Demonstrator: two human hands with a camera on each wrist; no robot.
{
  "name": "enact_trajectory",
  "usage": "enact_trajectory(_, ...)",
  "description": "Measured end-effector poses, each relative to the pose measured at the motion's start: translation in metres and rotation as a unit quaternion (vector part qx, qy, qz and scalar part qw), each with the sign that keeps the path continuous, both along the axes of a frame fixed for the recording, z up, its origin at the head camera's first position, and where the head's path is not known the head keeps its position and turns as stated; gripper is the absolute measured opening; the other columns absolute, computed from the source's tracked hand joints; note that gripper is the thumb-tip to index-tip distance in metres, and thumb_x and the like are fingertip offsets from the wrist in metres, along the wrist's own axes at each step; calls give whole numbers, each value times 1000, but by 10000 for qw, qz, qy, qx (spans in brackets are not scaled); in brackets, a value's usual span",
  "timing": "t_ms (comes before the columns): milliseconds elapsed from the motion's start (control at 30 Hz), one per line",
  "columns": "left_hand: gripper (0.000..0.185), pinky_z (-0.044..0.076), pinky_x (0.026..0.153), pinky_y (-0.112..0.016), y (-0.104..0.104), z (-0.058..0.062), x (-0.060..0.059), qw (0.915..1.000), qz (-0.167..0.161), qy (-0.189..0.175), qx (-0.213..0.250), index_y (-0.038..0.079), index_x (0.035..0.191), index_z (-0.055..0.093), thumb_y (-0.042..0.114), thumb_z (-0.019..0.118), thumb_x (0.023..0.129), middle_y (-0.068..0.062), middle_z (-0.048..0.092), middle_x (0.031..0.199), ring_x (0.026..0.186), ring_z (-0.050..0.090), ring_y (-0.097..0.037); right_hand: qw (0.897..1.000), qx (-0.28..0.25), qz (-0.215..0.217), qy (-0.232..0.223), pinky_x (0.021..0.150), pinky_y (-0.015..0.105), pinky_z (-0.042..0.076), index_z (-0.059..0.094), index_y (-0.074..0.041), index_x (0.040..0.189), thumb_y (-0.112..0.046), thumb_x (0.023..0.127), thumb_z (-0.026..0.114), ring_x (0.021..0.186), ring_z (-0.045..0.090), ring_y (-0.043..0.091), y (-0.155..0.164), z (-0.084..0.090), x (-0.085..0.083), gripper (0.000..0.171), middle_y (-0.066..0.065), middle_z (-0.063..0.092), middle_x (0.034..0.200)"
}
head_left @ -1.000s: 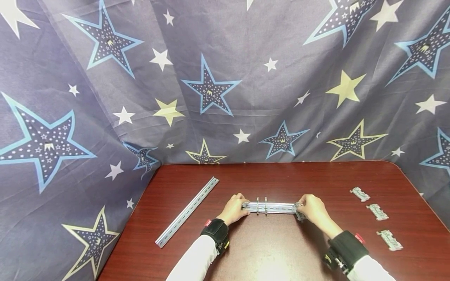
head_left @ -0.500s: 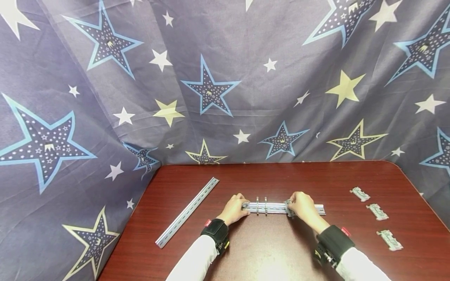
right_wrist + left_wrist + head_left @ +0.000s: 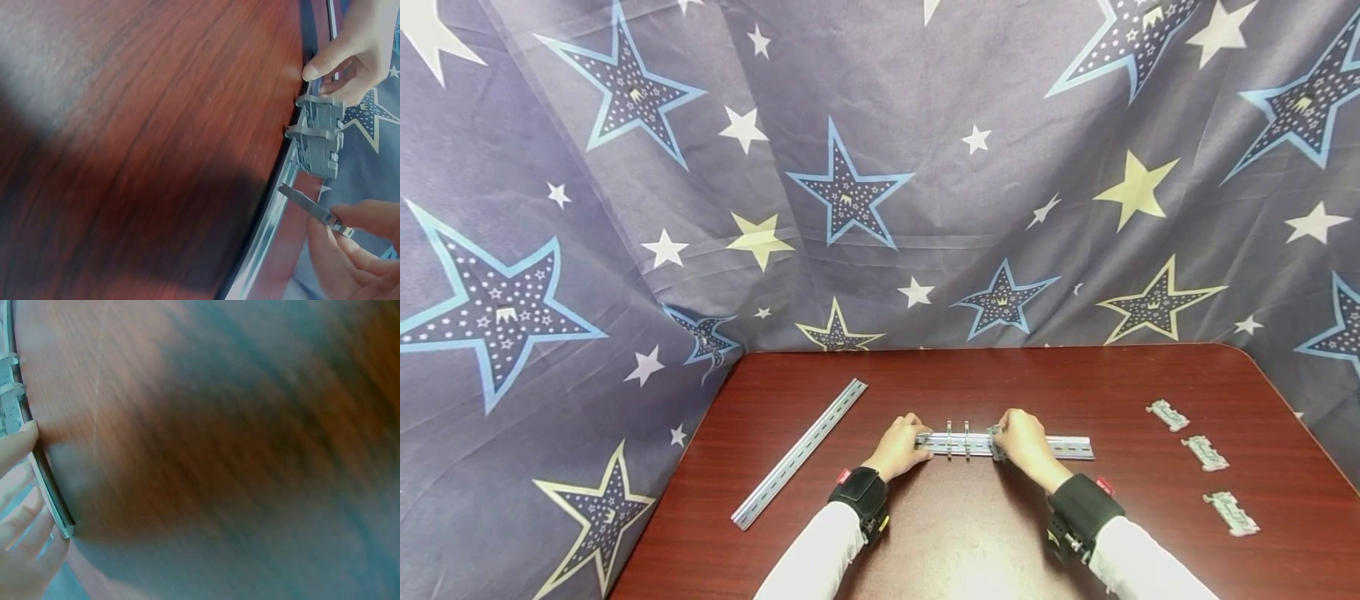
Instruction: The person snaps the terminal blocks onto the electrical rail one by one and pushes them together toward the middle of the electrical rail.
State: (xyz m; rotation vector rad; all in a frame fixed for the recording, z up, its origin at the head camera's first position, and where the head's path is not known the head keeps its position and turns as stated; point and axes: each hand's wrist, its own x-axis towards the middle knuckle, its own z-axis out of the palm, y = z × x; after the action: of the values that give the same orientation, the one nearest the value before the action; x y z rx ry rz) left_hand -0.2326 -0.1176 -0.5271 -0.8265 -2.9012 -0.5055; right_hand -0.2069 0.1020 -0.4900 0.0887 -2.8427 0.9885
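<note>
Left hand [image 3: 897, 447] is pinching the slotted rail [image 3: 1070, 448] near its left end, thumb and fingers closed on it. Two grey blocks [image 3: 322, 153] are standing on the rail, slightly apart, right of that hand. Right hand [image 3: 1024, 442] is pinching a third block [image 3: 306, 204] at the rail, just right of the pair; can't tell if it's touching. Three spare blocks [image 3: 1206, 452] are lying beyond the rail's right end, second rail [image 3: 799, 454] beyond its left. Reads as two mounted, one underway, three waiting.

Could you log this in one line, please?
left hand: grips rail; right hand: pinches clip; on rail: two clips; loose: three clips
</note>
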Motion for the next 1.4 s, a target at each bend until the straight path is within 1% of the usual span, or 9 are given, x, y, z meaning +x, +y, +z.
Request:
enact_trajectory(233, 33, 41, 69, -27, 0, 1, 0, 9999, 30, -105, -3, 5, 96, 67, 19, 74, 67, -5, 54, 87, 81, 49, -19, 9998, -99, -114, 117, 57, 38, 43, 53, -2, 61, 0, 61, 61, 57, 53, 23, -6, -5, -2, 8, 5, 54, 57)
enact_trajectory(400, 32, 41, 68, -27, 0, 1, -1, 10000, -1, -66, -34, 5, 94, 67, 19, 74, 66, -4, 54, 86, 80, 49, -19, 9998, -92, -117, 121, 55, 37, 42, 50, -4, 59, 1, 60, 60, 55, 51, 22, -9, -7, -3, 11, 3, 51, 55)
enact_trajectory(633, 33, 41, 68, -27, 1, -1, -5, 9999, -31, -9, -130, 7, 93, 68, 21, 75, 64, -4, 55, 86, 79, 50, -18, 9999, -71, -94, 7, 51, 33, 39, 46, -6, 54, 1, 61, 60, 51, 44, 17, -13, -7, -6, 18, 0, 44, 51)
enact_trajectory(833, 31, 42, 67, -27, 1, -1, -6, 9998, -91, 6, -181, 9, 91, 69, 21, 76, 63, -4, 55, 84, 78, 50, -18, 9999, 76, -18, 151, 49, 35, 38, 35, -12, 47, 4, 60, 57, 48, 39, 17, -17, -5, -8, 30, -3, 36, 47)
enact_trajectory(967, 30, 42, 68, -27, 1, 1, -6, 9996, -104, 9, -281, 10, 90, 69, 21, 76, 63, -4, 56, 85, 79, 51, -18, 9998, 141, -63, 144, 53, 40, 42, 37, -11, 47, 6, 60, 55, 50, 48, 22, -20, -5, -11, 27, 3, 45, 48)
enact_trajectory(1067, 29, 42, 67, -26, 2, 3, -6, 9993, -91, -26, -364, 11, 89, 70, 21, 76, 63, -3, 56, 85, 79, 51, -17, 9997, 178, -114, 83, 55, 43, 44, 44, -6, 50, 6, 61, 53, 56, 55, 29, -22, -4, -12, 18, 12, 55, 55)
enact_trajectory(1133, 28, 42, 67, -26, 3, 4, -6, 9992, -81, -70, -392, 12, 89, 70, 21, 76, 63, -3, 56, 85, 79, 51, -17, 9996, 242, -130, 46, 56, 44, 45, 49, -2, 54, 6, 61, 52, 60, 58, 33, -23, -4, -13, 11, 17, 59, 61)
enact_trajectory(1267, 28, 42, 67, -27, 4, 7, -5, 9990, -76, -144, -420, 11, 89, 70, 21, 76, 64, -4, 56, 86, 80, 51, -18, 9994, 326, -147, -9, 57, 44, 46, 54, 3, 60, 7, 62, 51, 66, 59, 38, -25, -3, -14, 5, 23, 61, 68)
enact_trajectory(1400, 28, 42, 67, -27, 3, 7, -6, 9989, -63, -127, -452, 11, 89, 70, 22, 76, 63, -3, 56, 86, 80, 51, -18, 9992, 324, -204, -100, 56, 44, 47, 54, 4, 61, 8, 63, 50, 68, 60, 39, -28, 0, -16, 6, 23, 61, 70)
